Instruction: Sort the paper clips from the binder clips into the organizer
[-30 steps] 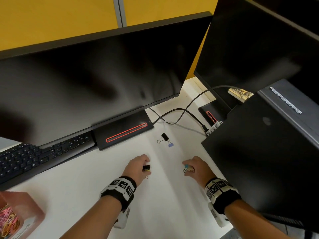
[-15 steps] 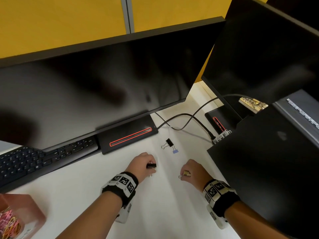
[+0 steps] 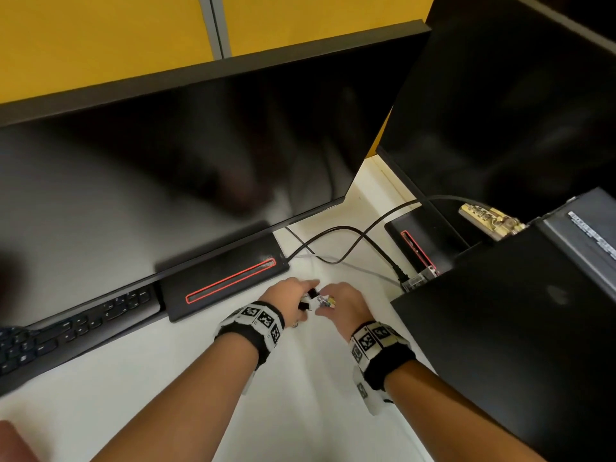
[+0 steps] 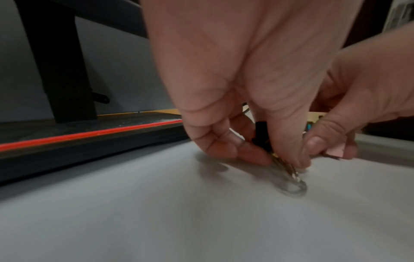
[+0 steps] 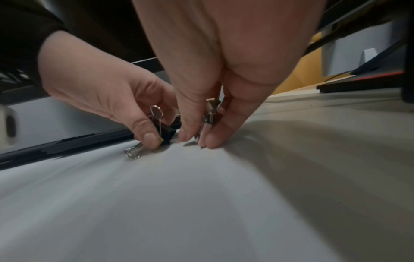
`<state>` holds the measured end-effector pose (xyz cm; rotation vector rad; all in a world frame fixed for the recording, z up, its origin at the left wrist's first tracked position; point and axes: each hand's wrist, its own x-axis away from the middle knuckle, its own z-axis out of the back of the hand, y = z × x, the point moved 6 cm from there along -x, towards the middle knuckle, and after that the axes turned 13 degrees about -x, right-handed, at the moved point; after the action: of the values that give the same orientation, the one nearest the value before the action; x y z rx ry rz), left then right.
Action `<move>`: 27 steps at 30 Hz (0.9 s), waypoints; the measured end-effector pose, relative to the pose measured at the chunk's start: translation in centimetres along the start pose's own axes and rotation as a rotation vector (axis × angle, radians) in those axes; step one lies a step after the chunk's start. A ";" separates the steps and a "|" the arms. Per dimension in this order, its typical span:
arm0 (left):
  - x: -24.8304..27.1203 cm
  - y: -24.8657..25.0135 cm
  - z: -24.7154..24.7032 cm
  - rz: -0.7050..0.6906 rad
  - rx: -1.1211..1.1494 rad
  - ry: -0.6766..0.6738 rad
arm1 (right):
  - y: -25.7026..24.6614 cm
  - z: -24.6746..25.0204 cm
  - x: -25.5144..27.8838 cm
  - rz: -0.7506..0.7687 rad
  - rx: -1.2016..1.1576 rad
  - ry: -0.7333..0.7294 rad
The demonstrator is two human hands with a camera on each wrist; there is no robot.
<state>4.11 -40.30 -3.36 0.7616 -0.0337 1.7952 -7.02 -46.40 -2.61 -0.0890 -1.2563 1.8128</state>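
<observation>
Both hands moved far, meeting at the last loose clips; my left hand [image 3: 289, 300] pinches a black binder clip [image 5: 164, 132], right hand [image 3: 340, 303] pinches small clips [image 3: 326, 300]. Pickup nearly done.

We are noting both hands [image 3: 290, 300] [image 3: 343, 303] meeting on the desk [image 3: 166, 378], before the monitor base [image 3: 226, 278], keyboard [image 3: 66, 328] lying left.
</observation>
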 end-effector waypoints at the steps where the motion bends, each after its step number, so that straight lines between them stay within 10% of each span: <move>1: -0.3 -0.1 -0.1 0.006 -0.016 -0.003 | -0.2 -0.1 -0.2 0.019 0.046 -0.003; 15: 4.9 -3.8 -2.0 0.161 0.218 0.220 | 0.3 -1.0 1.7 0.049 0.155 -0.069; 27: 21.9 -10.8 -6.2 0.398 0.579 0.387 | -3.5 -9.9 9.5 0.110 0.273 -0.347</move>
<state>6.96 -15.39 -0.78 0.8297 0.6554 2.3456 -5.36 -32.50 -0.77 0.3273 -1.2408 2.1435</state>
